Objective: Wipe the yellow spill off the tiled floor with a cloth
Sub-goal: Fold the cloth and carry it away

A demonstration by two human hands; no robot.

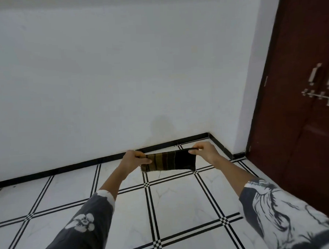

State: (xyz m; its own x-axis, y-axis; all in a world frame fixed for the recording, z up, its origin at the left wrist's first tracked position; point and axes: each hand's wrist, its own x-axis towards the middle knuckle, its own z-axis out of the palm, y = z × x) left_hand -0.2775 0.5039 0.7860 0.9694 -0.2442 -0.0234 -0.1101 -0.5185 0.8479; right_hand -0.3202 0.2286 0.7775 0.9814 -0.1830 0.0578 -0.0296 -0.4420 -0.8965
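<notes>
A dark cloth (171, 161) with brown and olive stripes hangs stretched between both hands, held in the air above the tiled floor (175, 201). My left hand (132, 160) pinches its left upper corner. My right hand (204, 150) pinches its right upper corner. A loose thread dangles from the cloth's lower edge. No yellow spill shows on the white tiles; the patch of floor behind the cloth is hidden.
A white wall (119, 79) with a black skirting strip (67, 168) runs across the back. A dark red double door (300, 117) with metal handles and a latch stands at the right. Black double lines divide the floor tiles.
</notes>
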